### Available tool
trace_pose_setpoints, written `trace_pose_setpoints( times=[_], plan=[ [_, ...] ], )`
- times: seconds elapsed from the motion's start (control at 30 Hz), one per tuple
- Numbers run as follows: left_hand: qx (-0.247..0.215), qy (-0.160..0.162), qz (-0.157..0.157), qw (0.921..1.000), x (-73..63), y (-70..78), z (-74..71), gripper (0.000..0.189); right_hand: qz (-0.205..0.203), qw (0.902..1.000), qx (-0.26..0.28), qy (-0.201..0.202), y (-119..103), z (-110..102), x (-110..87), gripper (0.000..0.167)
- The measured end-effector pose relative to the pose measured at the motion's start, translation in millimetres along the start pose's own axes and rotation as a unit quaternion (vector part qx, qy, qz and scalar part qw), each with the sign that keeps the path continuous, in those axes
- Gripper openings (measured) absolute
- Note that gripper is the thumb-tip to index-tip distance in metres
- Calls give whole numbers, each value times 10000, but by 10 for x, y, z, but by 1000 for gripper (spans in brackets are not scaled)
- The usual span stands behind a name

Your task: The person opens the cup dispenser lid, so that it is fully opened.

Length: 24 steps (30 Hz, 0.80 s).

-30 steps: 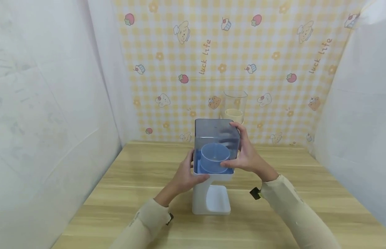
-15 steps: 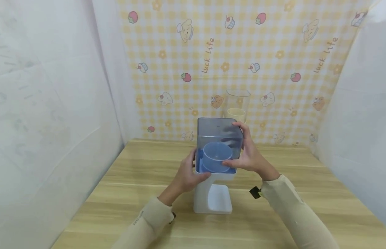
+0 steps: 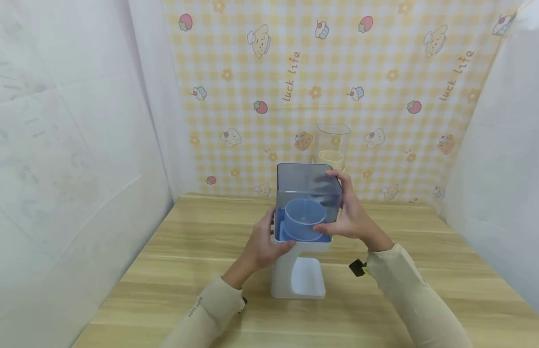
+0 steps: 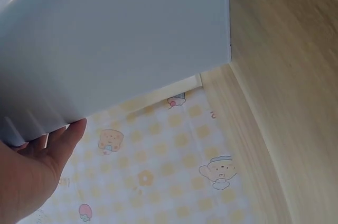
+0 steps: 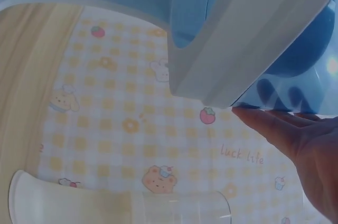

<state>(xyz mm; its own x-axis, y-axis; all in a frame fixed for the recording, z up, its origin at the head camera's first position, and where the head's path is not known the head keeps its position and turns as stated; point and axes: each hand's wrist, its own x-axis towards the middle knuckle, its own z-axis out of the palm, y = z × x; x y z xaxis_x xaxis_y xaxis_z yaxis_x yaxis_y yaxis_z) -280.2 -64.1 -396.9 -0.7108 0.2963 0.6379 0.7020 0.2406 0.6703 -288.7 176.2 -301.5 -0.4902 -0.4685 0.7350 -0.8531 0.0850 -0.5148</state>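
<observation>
A gravity pet feeder stands upright at the middle of the table in the head view. Its white stand (image 3: 281, 275) carries a clear bluish hopper (image 3: 304, 178), and a round blue collar (image 3: 305, 220) shows through the hopper's wall. My left hand (image 3: 262, 246) grips the left side of the stand's top, thumb along the front edge; its fingers (image 4: 66, 142) press the stand's side in the left wrist view. On the other side, my right hand (image 3: 352, 217) holds the hopper, thumb on the front and fingers on the right wall. Whether hopper and stand fully meet, I cannot tell.
Behind the hopper stands a second feeder (image 3: 333, 140), clear above with a cream part inside; in the right wrist view its base is cream. A checked cloth (image 3: 234, 111) hangs at the table's (image 3: 178, 280) back, with white sheets (image 3: 78, 145) at both sides.
The hopper and my right hand sit slightly farther right, partly because the whole head view has shifted. Both hands keep their hold on the feeder.
</observation>
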Motion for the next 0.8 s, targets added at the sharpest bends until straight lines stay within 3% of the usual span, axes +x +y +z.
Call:
trace_pose_setpoints(
  times=[0.2,0.6,0.8],
  plan=[
    [87,-30,85,9999,-8,-3,9,100,36,9997,155,161,-2,-19,-7,111],
    [257,-171,75,9995,6,9,-30,102,513,9982,278,141,-39,-61,41,108],
    [316,-111,330,9989,29,-7,-30,100,587,9935,946,224,25,-94,98,102]
  ],
)
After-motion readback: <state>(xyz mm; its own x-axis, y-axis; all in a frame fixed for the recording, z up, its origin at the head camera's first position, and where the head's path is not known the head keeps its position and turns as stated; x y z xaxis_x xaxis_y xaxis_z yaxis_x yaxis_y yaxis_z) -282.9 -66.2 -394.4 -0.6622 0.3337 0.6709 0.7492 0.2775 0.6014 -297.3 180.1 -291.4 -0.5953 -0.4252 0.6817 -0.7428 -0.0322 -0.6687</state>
